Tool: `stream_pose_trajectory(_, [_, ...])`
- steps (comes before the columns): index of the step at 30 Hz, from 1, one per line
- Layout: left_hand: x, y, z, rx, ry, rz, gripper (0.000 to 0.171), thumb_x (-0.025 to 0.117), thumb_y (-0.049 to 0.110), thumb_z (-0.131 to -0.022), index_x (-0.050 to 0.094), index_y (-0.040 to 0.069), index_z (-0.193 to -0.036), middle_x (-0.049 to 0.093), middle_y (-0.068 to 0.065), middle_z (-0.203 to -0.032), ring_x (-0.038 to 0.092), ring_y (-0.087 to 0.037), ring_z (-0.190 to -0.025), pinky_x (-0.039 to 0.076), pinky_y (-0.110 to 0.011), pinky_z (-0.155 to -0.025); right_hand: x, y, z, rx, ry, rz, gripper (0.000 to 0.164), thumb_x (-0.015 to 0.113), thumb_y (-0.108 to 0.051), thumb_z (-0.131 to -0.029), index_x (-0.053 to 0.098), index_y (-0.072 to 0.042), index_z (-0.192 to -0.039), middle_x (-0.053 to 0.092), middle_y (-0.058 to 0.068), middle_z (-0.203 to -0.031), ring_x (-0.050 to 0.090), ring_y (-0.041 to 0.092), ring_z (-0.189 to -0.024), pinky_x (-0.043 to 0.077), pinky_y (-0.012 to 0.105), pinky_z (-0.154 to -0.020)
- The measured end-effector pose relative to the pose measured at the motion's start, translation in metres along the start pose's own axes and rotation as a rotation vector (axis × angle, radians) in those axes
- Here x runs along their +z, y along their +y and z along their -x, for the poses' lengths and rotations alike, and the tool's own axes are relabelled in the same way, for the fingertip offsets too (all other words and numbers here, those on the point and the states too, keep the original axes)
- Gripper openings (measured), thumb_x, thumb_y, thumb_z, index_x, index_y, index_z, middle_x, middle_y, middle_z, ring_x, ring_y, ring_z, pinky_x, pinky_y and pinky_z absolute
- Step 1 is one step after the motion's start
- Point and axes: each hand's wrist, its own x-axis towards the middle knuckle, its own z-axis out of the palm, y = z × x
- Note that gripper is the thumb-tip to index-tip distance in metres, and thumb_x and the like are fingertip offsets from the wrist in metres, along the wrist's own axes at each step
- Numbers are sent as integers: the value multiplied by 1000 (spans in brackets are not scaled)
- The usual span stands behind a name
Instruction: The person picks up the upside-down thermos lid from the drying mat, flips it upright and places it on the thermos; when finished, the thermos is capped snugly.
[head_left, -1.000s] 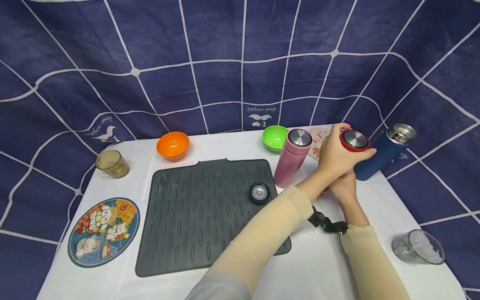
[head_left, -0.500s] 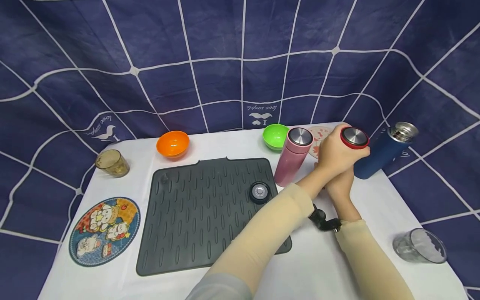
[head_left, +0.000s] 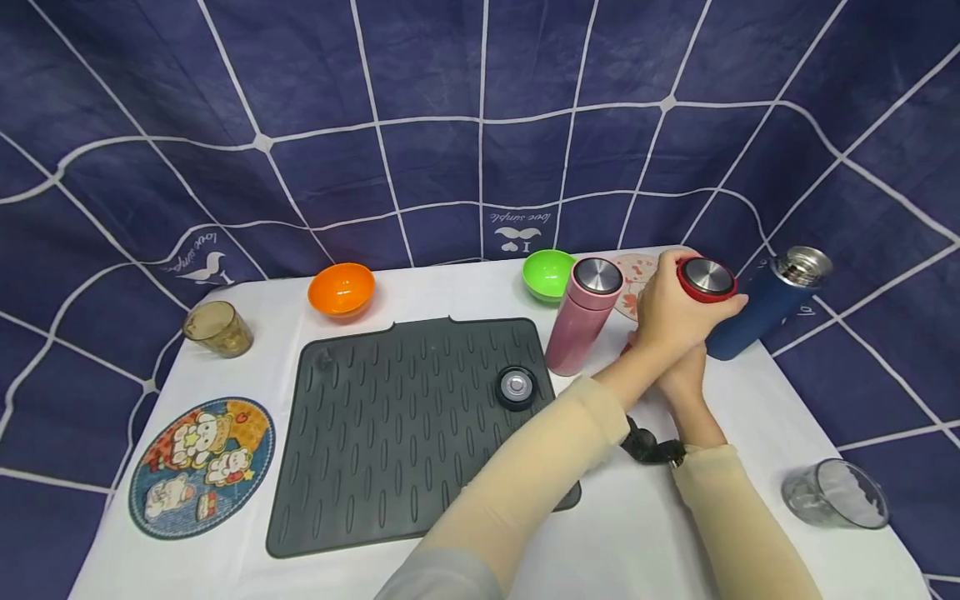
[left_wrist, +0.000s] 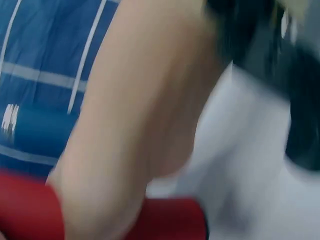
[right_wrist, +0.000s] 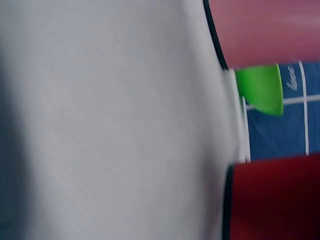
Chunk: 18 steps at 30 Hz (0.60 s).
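Note:
A red thermos with a silver-topped lid (head_left: 707, 277) stands at the right of the table. My left hand (head_left: 666, 302) grips it at the lid, thumb stretched along the near side. Below, partly covered by the left hand and wrist, my right hand (head_left: 684, 371) holds the red body (left_wrist: 170, 220). Just left of the hands is a pink thermos (head_left: 581, 321) with its lid on. To their right rises a blue thermos (head_left: 765, 308) with an uncovered steel mouth. A dark round bottle lid (head_left: 517, 387) lies on the grey ridged mat (head_left: 390, 433).
Behind the pink thermos sit a green bowl (head_left: 546, 277) and a pink patterned round mat (head_left: 633, 271). An orange bowl (head_left: 341, 292), a brown glass (head_left: 219, 329) and a cartoon placemat (head_left: 202, 467) are on the left. A clear glass (head_left: 834, 493) stands near the right edge.
My left hand turns slightly at the red thermos lid, its thumb drawing in and then reaching out again. The right forearm has shifted a little left. Other things stay put.

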Motion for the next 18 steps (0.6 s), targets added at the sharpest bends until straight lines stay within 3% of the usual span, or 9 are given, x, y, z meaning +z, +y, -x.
stream_pose_trajectory(2, [6,1,6,23,108,-30,72,81,54,-62,47,29,-120,58,19,-105,57,4,-97,40,-10,-74,1,-1,3,-42,33,-31,44,74,-12,-75,52,-13,-113,51,-23,-92,46,-7,-89,32,14,-83])
stream_pose_trajectory(3, [7,0,7,39,128,-48,70,81,54,-63,48,29,-120,58,19,-105,57,4,-96,40,-10,-74,2,0,4,-58,48,-25,43,75,-11,-73,53,-11,-110,48,-24,-90,45,-6,-85,32,14,-82])
stream_pose_trajectory(5, [5,-1,5,50,120,-90,67,79,53,-64,50,31,-119,60,21,-103,58,4,-93,41,-10,-70,3,-1,4,-62,46,1,46,73,-14,-76,51,-6,-115,54,-12,-96,49,3,-92,34,18,-86])
stream_pose_trajectory(8, [-1,-4,-1,59,41,-105,62,79,48,-63,52,33,-118,61,23,-98,57,4,-86,39,-10,-64,3,-1,3,-42,31,63,61,72,-22,-80,42,-2,-129,56,6,-114,50,18,-109,35,27,-93])
stream_pose_trajectory(10, [-4,-5,-5,61,-27,-95,62,80,46,-62,53,33,-117,62,24,-97,55,3,-84,37,-9,-63,2,-1,2,-10,14,75,64,69,-26,-82,38,-7,-134,54,11,-122,49,21,-116,35,29,-94])
stream_pose_trajectory(18, [-15,-6,-15,59,-258,-7,62,84,39,-60,55,33,-115,62,23,-95,52,6,-85,38,-7,-69,-6,2,-2,87,-93,17,68,74,-26,-78,35,-23,-134,54,-3,-118,49,3,-103,38,18,-85])
